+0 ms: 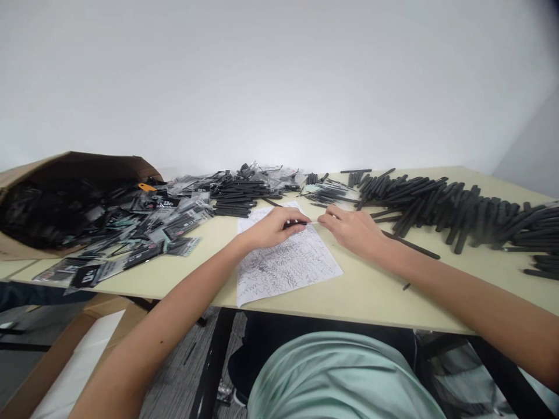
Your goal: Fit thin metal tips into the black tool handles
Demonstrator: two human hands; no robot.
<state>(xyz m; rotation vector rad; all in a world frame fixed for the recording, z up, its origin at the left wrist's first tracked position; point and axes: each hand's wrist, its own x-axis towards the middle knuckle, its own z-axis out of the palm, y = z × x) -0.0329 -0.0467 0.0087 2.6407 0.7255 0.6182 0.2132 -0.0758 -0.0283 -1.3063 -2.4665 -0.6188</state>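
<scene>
Black pen (297, 222) sits gripped in left hand (276, 227), over scribbled paper (288, 270); right hand (353, 228) curls just beside, its hold unclear to me. Pens (463, 212) heap right; box (20, 249) gapes left.

— How are the black sticks (419, 201) looking to you?
— Like plastic: they're looking smooth and mostly matt. The clear packets (187, 218) are shining, their thin plastic film crinkling.
— And the scribbled sheet (283, 273)?
— It's looking like thin paper, matt throughout.
— The box (20, 247) is showing dull brown cardboard.
— Yes, and the tabletop (367, 291) is looking smooth, giving off a soft sheen.
— The shirt (340, 372) is looking like soft cloth, creasing into folds.
— The wall (279, 75) is looking matt, while the floor (170, 372) is showing a ribbed, carpet-like texture.
</scene>
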